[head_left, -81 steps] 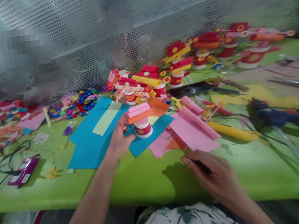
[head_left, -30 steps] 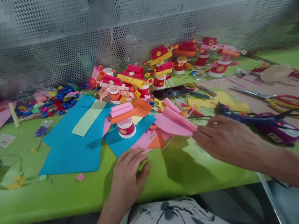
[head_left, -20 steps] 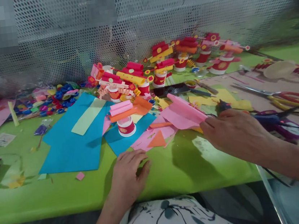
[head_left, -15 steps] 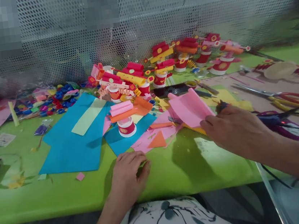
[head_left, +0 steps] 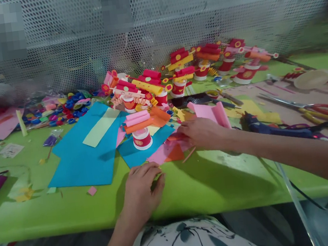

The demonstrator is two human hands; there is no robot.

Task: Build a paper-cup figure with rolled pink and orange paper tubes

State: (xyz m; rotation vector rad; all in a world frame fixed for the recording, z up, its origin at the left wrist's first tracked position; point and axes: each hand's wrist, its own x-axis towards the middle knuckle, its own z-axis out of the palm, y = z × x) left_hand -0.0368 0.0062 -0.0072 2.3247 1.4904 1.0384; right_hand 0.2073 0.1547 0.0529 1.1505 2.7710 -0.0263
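Touching paper scraps [head_left: 171, 148] (fingers [head_left: 183, 133] spread)

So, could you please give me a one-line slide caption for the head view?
Right hand reaches onto pink and orange paper scraps beside a paper-cup figure; left hand rests on the green table.

One camera sits on the person's head; it looks forward and down at the green table [head_left: 208, 189] from close by; both hands show low in the picture; a mesh wall [head_left: 198, 11] stands behind.
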